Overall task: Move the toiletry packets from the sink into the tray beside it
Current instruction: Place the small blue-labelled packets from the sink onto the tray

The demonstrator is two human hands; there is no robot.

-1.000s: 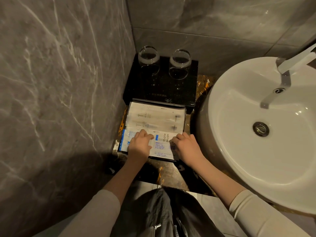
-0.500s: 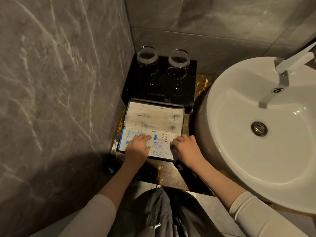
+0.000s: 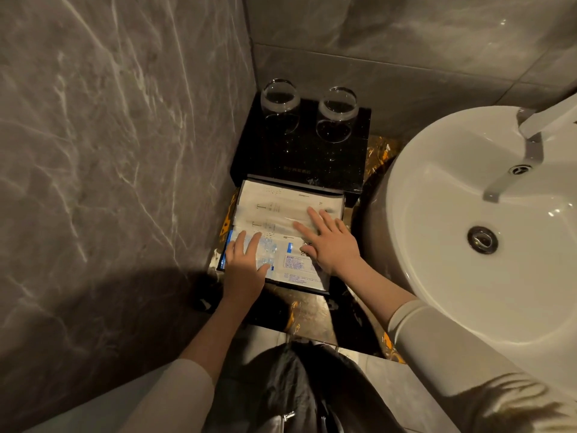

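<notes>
The black tray (image 3: 290, 180) lies on the counter left of the white sink (image 3: 443, 276). White toiletry packets (image 3: 274, 207) fill its far half, and a toothbrush packet with blue print (image 3: 293, 264) lies across its near half. My left hand (image 3: 245, 267) rests flat on the left end of the toothbrush packet, fingers spread. Flat on the right side of the packets is my right hand (image 3: 331, 242), its fingers reaching onto the far white packets. Neither hand grips anything. No packets show in the sink bowl.
Two upturned glasses (image 3: 281, 103) (image 3: 337, 112) stand on a black stand (image 3: 299, 154) behind the tray. Grey marble wall (image 3: 125, 151) closes the left side. A faucet (image 3: 543, 120) overhangs the sink, above the drain (image 3: 482, 240).
My right hand has moved forward from the toothbrush packet's right end onto the far white packets and spread flat. My left hand has shifted left and flattened.
</notes>
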